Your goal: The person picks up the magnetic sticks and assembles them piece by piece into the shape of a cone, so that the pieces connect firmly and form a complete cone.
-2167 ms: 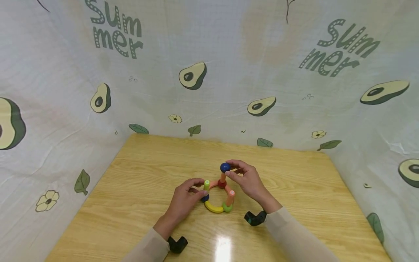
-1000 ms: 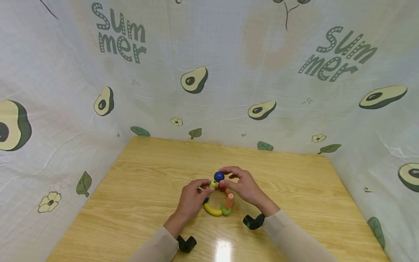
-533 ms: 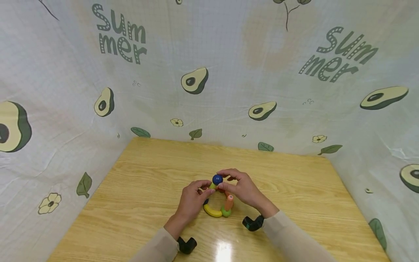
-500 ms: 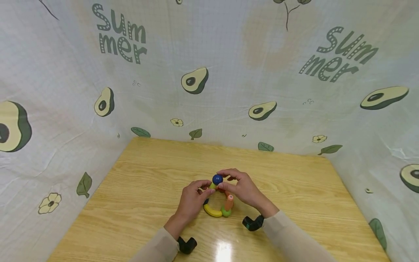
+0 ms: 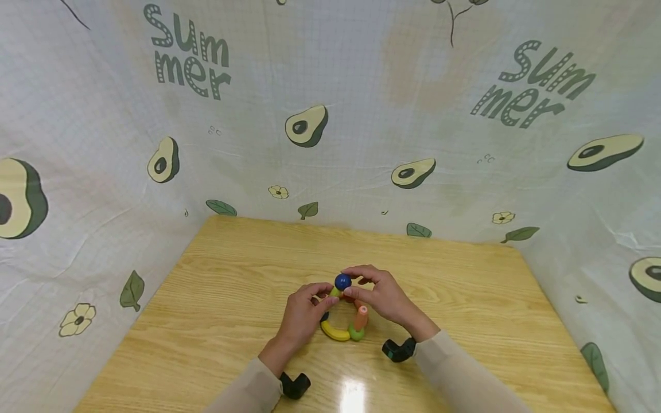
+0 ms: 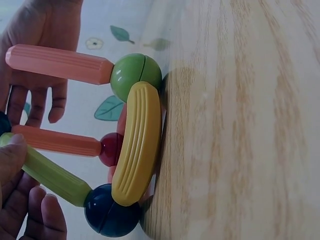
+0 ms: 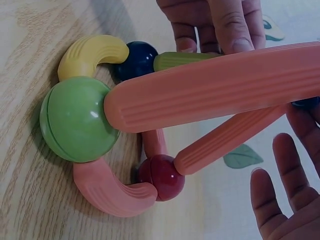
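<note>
A ring of magnetic building pieces lies on the table: a yellow curved rod [image 5: 337,332], a green ball [image 7: 75,120], a pink curved rod [image 7: 112,192], a red ball [image 7: 162,177] and a dark blue ball [image 6: 112,210]. Thumb and fingers of my left hand [image 5: 302,312] pinch the lime-green rod [image 6: 57,175], which leans inward from that dark blue ball. My right hand [image 5: 384,295] holds an upper blue ball [image 5: 343,281], where the lime-green rod and the orange rod [image 6: 57,140] from the red ball meet. On the green ball stands a salmon rod [image 7: 210,85].
The wooden table [image 5: 248,246] is backed by a printed cloth [image 5: 356,132] with avocados and leaves, which also hangs at both sides. Black wrist cameras sit below each hand, the left one [image 5: 295,385] and the right one [image 5: 399,350].
The upper blue ball has come down and left with my right hand, tilting the orange rod. My left hand has tipped the lime-green rod rightward to it. Little has moved during the last half second.
</note>
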The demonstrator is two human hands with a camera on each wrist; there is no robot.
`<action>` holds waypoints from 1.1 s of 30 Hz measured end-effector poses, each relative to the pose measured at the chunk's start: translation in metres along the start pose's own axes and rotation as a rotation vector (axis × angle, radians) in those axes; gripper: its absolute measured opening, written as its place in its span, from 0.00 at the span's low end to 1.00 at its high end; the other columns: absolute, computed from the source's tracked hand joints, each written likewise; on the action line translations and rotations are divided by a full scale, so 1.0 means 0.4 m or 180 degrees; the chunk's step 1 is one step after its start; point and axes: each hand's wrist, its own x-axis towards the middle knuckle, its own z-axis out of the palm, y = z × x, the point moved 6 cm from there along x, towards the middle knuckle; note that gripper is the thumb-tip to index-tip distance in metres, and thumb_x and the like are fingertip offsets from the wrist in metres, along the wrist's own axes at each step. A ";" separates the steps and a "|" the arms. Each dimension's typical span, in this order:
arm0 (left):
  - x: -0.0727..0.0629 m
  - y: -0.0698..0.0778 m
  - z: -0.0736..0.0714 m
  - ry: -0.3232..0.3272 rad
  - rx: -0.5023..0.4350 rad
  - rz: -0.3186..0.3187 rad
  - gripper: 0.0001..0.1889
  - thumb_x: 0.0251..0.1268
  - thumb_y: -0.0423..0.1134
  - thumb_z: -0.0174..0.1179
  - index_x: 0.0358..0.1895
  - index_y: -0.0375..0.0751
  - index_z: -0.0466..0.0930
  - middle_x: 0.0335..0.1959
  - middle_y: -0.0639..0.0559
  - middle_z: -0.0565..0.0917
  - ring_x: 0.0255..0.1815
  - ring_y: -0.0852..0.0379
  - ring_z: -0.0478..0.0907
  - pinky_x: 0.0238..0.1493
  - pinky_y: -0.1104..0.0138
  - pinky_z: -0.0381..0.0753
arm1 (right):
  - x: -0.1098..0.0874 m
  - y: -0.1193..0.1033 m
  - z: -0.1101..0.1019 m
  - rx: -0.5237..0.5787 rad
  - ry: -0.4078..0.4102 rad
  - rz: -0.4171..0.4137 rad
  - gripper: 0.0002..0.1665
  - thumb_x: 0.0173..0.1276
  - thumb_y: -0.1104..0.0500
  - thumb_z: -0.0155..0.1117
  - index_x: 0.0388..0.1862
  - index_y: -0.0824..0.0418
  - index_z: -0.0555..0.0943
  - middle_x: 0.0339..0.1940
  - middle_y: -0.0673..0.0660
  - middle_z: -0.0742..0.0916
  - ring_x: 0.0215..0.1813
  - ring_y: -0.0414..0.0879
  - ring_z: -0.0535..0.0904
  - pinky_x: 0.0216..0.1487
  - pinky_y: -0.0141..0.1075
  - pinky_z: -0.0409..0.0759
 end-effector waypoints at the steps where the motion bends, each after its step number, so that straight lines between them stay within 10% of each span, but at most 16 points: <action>1: 0.000 0.000 0.000 0.0000 0.0007 0.0003 0.14 0.71 0.45 0.71 0.54 0.44 0.90 0.45 0.49 0.88 0.40 0.58 0.80 0.42 0.70 0.83 | 0.000 0.001 0.000 0.0000 0.0003 0.0006 0.21 0.75 0.53 0.71 0.64 0.52 0.86 0.61 0.52 0.88 0.60 0.49 0.82 0.64 0.61 0.77; 16: -0.004 -0.007 -0.001 0.0057 -0.0032 -0.0051 0.15 0.70 0.43 0.72 0.53 0.41 0.89 0.45 0.50 0.88 0.42 0.57 0.81 0.42 0.70 0.83 | -0.081 0.000 -0.023 0.0039 0.0576 0.0081 0.19 0.82 0.55 0.61 0.67 0.52 0.82 0.59 0.54 0.88 0.58 0.46 0.82 0.62 0.42 0.79; 25: -0.008 -0.001 -0.001 0.0080 -0.0082 -0.0019 0.15 0.69 0.43 0.72 0.54 0.41 0.89 0.46 0.51 0.88 0.43 0.57 0.82 0.43 0.70 0.83 | -0.191 0.023 0.014 -0.0113 0.0789 0.0220 0.28 0.73 0.54 0.74 0.69 0.52 0.78 0.58 0.50 0.86 0.57 0.46 0.81 0.59 0.43 0.80; 33: -0.012 0.001 -0.003 0.0126 -0.0045 0.0021 0.13 0.68 0.43 0.73 0.53 0.45 0.90 0.46 0.52 0.89 0.46 0.56 0.83 0.44 0.69 0.84 | -0.194 0.031 0.045 -0.0457 0.0905 0.0106 0.28 0.67 0.57 0.79 0.63 0.57 0.80 0.50 0.46 0.88 0.53 0.45 0.84 0.56 0.45 0.82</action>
